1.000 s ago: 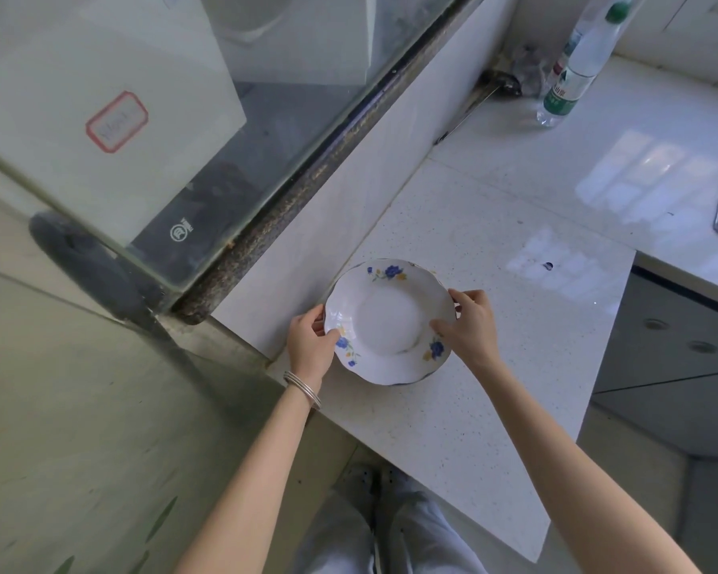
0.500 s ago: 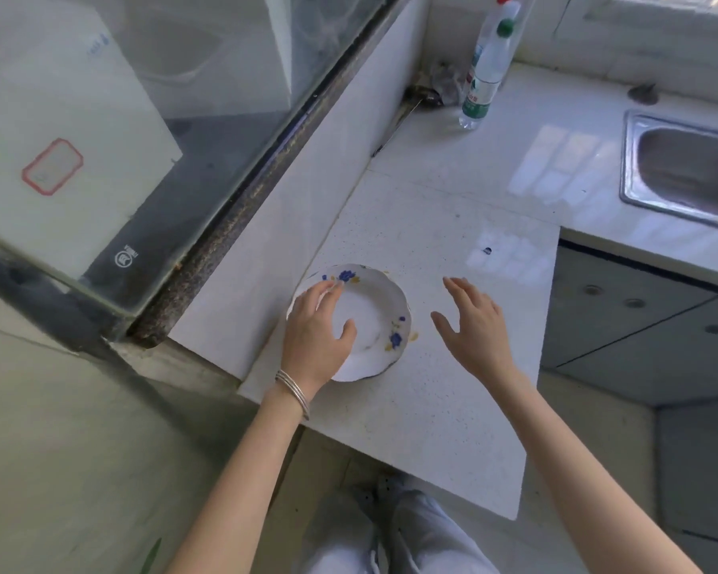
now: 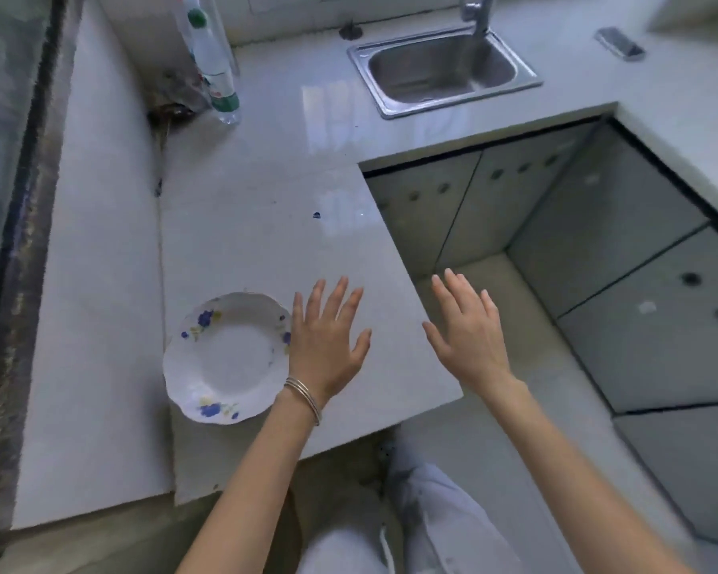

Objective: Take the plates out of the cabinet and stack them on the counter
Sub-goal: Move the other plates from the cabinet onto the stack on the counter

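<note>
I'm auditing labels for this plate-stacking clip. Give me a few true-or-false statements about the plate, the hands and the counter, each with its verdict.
1. The plate lies flat on the counter. True.
2. The right hand grips the plate's rim. False: it is open, apart from the plate, and holds nothing.
3. The left hand is open, with bangles at its wrist. True.
4. Two plates are stacked on the counter. False: only one plate shows.
5. The bottle stands inside the sink. False: it stands on the counter by the wall, left of the sink.
</note>
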